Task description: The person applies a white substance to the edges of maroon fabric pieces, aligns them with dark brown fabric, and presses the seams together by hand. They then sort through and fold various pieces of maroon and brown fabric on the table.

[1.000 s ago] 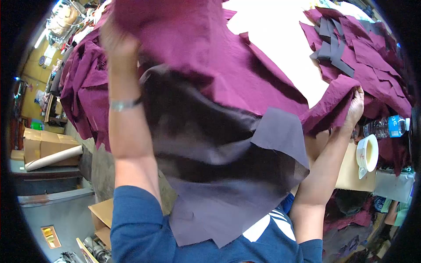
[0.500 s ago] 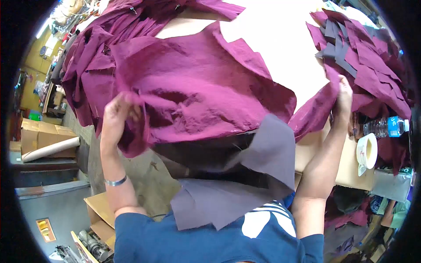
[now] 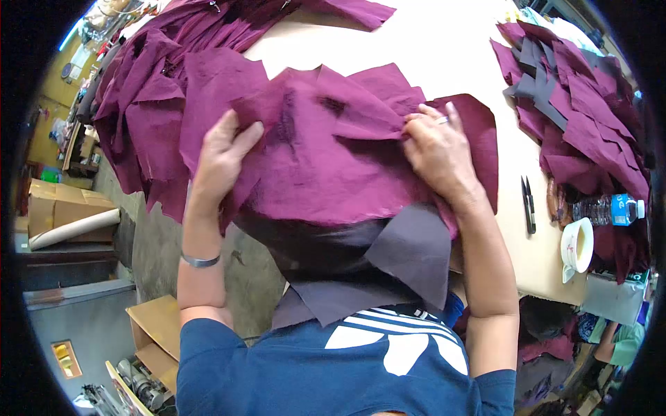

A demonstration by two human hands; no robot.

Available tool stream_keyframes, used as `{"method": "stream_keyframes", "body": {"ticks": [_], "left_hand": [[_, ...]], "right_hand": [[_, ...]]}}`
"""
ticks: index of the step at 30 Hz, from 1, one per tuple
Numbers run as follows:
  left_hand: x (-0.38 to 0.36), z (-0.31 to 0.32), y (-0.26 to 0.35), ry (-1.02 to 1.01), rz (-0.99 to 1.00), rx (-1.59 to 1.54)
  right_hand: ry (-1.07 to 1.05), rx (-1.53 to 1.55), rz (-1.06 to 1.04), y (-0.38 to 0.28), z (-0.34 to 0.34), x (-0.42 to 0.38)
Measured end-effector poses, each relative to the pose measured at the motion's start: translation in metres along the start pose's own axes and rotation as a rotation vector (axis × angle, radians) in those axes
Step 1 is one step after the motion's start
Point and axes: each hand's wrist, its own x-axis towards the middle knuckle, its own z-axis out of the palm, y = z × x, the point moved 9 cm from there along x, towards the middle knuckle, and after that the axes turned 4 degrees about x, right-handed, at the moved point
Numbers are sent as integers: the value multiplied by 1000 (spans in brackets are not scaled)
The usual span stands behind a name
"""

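Observation:
A maroon fabric piece [image 3: 326,166] spreads over the near edge of the table, its upper part creased and folded. My left hand [image 3: 225,152] pinches its left side between thumb and fingers. On the right, my right hand [image 3: 440,149], with a ring on one finger, is closed on a fold of the same cloth. Dark grey fabric [image 3: 416,246] hangs below the maroon piece, across my front, with one corner turned over. Part of the maroon cloth lies under my right wrist.
A heap of maroon fabric [image 3: 139,118] covers the table's left side. Stacked maroon and grey cut pieces [image 3: 583,118] lie at right. Near them are black scissors [image 3: 528,204], a water bottle [image 3: 610,209] and a tape roll [image 3: 577,249]. Cardboard boxes [image 3: 69,208] stand at far left.
Both hands have come closer together, the right one moving well leftward from the table's right side. The maroon cloth, held stretched wide before, now lies lower and flatter. The scissors have come into view.

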Motion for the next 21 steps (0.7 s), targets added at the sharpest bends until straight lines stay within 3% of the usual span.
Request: {"method": "stream_keyframes", "body": {"ticks": [1,2,3,4,5,6,8,9,10,11,13,16,17,19,21], "left_hand": [[-12,-9,13,16,-107,-329],[-26,9,36,-407,-52,-695],[-40,19,69,-792,163,-855],[-67,20,95,-1216,332,-982],[-94,18,109,-1576,663,-865],[-92,23,105,-1585,587,-971],[-94,32,88,-1583,423,-1185],[-76,34,59,-1055,-22,-1311],[-52,37,46,-761,-126,-1098],[-36,35,34,-543,-20,-396],[-36,60,29,-521,342,512],[-36,85,7,-481,308,655],[-30,92,7,-503,285,626],[-14,111,-3,-567,204,628],[9,137,-9,-608,230,650]], "right_hand": [[-5,65,58,12,-6,3],[73,358,164,26,-17,1],[151,648,273,43,-23,-4],[323,1142,403,71,-14,-9],[235,1089,506,89,-9,-14],[139,1032,602,95,-13,-15],[40,559,665,123,-22,-20],[121,595,564,137,-24,-26],[202,629,463,152,-24,-34],[281,659,360,167,-25,-43],[445,603,183,167,-42,-50],[696,88,81,110,-102,-53],[670,18,145,127,-109,-50],[698,62,86,141,-131,-47],[757,329,-44,143,-159,-47]]}}
